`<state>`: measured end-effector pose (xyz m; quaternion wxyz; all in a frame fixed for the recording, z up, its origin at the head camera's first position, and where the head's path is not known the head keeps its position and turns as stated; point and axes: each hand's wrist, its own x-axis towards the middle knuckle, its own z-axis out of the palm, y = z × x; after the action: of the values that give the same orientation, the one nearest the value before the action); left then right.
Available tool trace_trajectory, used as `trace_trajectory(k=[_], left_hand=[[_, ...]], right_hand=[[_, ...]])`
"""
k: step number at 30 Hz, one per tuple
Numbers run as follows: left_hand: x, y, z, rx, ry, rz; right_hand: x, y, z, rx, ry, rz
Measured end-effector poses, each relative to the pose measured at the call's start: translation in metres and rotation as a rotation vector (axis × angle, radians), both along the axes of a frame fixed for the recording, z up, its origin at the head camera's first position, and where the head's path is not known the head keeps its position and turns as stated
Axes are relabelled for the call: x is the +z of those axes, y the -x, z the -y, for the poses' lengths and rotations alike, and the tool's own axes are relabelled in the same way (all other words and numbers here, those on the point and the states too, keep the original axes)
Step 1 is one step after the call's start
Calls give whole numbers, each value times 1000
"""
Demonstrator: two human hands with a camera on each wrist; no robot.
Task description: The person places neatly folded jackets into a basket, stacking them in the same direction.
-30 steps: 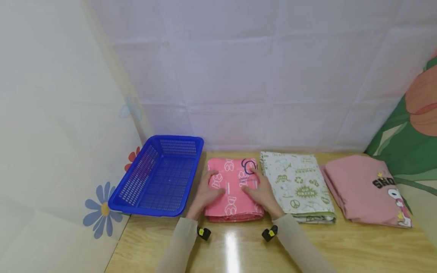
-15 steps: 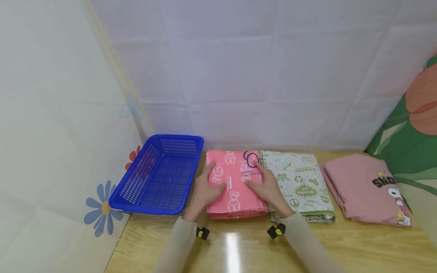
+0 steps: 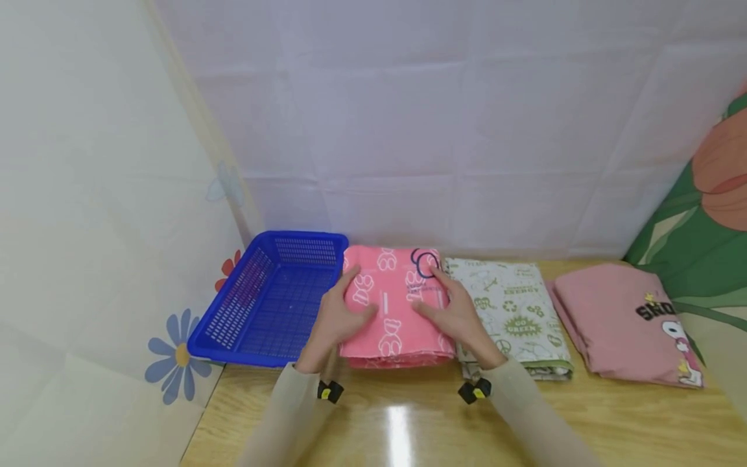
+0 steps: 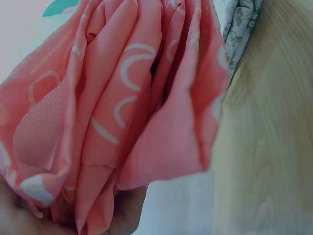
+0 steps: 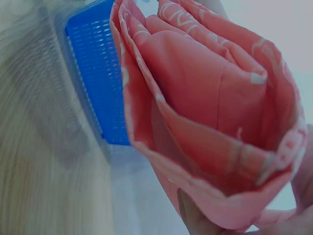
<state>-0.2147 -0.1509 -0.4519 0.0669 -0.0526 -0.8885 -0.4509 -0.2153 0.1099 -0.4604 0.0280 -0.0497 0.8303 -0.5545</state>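
Both hands grip a folded pink cloth with white bear outlines, held just above the table. My left hand holds its left side, thumb on top. On the other side my right hand does the same, thumb and index finger over the upper face. The left wrist view shows the cloth's loose folds above the curled fingers. In the right wrist view its layers gape at the edge, with fingers tucked beneath. Part of the cloth overlaps the right rim of a blue plastic basket in the head view.
Right of the pink cloth lies a folded white cloth with green print. Further right is a folded dusty-pink garment with a cartoon dog. A pale sheet wall stands behind the wooden table.
The pink cloth has risen off the table between both hands. It first shifted slightly right, then moved left towards the basket. The basket and other folded cloths stay put.
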Motion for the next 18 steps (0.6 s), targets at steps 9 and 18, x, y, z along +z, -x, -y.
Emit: trace_trajectory(k=[9, 18], left_hand=[[16, 2, 12, -10, 19, -22], [32, 7, 28, -20, 12, -21]], right_hand=[[20, -3, 8, 22, 14, -7], [36, 0, 20, 36, -7, -39]])
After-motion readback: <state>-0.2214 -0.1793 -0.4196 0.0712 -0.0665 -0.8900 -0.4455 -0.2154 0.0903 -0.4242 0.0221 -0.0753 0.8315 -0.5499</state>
